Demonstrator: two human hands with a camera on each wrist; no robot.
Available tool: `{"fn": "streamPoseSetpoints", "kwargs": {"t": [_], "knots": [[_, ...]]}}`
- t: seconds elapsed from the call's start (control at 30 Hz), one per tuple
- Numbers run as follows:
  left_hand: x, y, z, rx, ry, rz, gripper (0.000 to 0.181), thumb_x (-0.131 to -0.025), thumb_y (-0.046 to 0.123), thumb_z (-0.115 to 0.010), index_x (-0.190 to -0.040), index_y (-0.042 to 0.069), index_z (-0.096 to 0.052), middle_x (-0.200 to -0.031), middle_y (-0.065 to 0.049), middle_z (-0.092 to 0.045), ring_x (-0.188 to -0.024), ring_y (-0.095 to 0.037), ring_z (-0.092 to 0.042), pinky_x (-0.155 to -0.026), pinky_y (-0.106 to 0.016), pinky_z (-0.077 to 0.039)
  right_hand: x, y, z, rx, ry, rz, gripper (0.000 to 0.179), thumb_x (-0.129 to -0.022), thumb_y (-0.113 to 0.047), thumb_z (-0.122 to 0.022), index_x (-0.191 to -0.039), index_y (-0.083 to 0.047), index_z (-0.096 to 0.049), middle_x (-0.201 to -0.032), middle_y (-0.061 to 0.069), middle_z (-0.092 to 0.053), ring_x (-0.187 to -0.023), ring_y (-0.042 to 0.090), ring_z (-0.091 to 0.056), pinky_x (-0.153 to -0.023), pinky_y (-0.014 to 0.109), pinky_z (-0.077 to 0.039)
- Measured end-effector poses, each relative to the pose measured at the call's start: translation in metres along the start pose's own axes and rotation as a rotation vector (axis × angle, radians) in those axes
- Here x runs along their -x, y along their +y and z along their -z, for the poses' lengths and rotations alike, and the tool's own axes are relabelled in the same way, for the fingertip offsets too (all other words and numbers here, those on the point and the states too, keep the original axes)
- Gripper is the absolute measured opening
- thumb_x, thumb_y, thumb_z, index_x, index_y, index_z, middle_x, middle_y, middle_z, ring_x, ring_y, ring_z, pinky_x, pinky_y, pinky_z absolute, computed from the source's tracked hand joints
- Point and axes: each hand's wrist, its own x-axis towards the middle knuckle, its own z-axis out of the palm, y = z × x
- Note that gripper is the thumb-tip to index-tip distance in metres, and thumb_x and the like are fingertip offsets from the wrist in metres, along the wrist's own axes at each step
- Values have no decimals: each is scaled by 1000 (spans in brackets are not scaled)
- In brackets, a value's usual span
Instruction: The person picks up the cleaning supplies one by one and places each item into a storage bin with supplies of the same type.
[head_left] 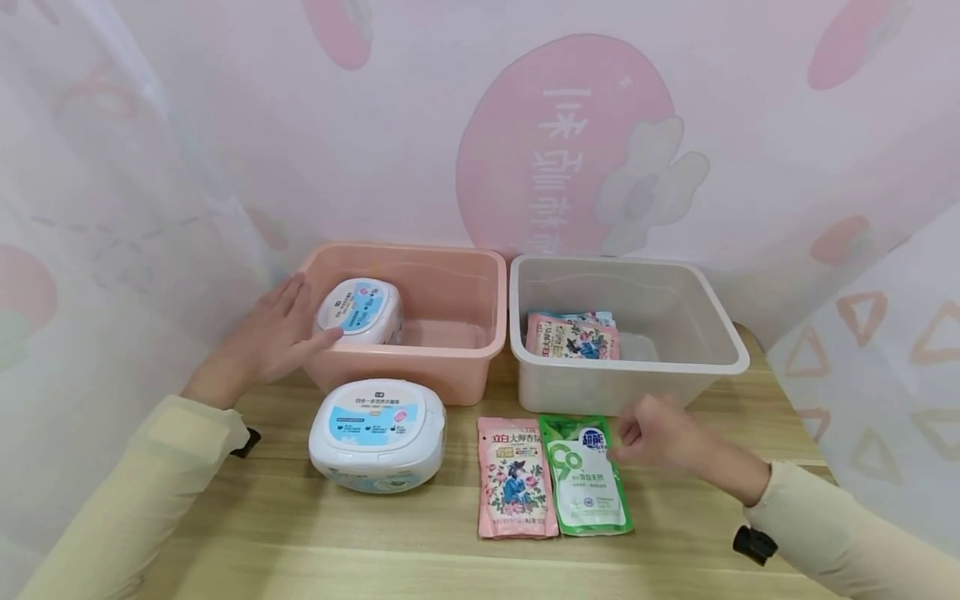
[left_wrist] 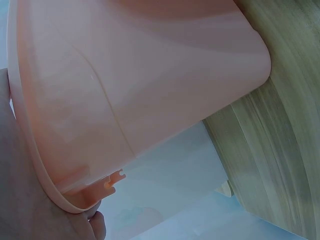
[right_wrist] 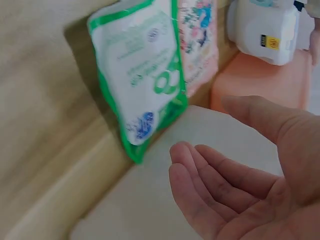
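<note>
My left hand (head_left: 273, 333) rests at the left rim of the pink bin (head_left: 420, 354), its fingers extended and the thumb reaching over the edge; the left wrist view shows the hand along that rim (left_wrist: 37, 170). Inside the bin lies a white lidded tub (head_left: 362, 310). A second white tub (head_left: 377, 433) with a blue label stands in front. My right hand (right_wrist: 235, 185), loosely curled around nothing, hovers by the top of a green-and-white pouch (head_left: 588, 479). Beside that pouch lies a pink floral pouch (head_left: 516, 479) on the table.
A light grey bin (head_left: 630, 379) stands right of the pink one, with another pink pouch (head_left: 573, 337) and a bluish packet (head_left: 600, 317) inside. Behind both bins hangs a pink printed curtain (head_left: 390, 150). The wooden table (head_left: 375, 550) extends toward the front.
</note>
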Motion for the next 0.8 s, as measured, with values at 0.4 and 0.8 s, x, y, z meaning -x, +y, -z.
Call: {"fn": "streamPoseSetpoints", "kwargs": {"t": [0.4, 0.8], "knots": [[-2, -1, -2, 4, -5, 1, 107, -105, 70, -36, -165, -9, 4, -174, -33, 8, -162, -54, 0, -128, -73, -7, 5, 38, -46, -179, -69, -224, 26, -86, -19, -86, -67, -9, -73, -54, -11, -48, -52, 6, -36, -49, 18, -25], [-1, 0, -1, -13, -2, -6, 105, -106, 66, -35, -164, -12, 3, -172, -36, 7, -161, -56, -1, -128, -73, -10, -5, 45, -70, -231, -21, -424, 49, -86, -28, -88, -52, -12, -56, -49, -8, -39, -50, 8, -30, -48, 21, -22]]}}
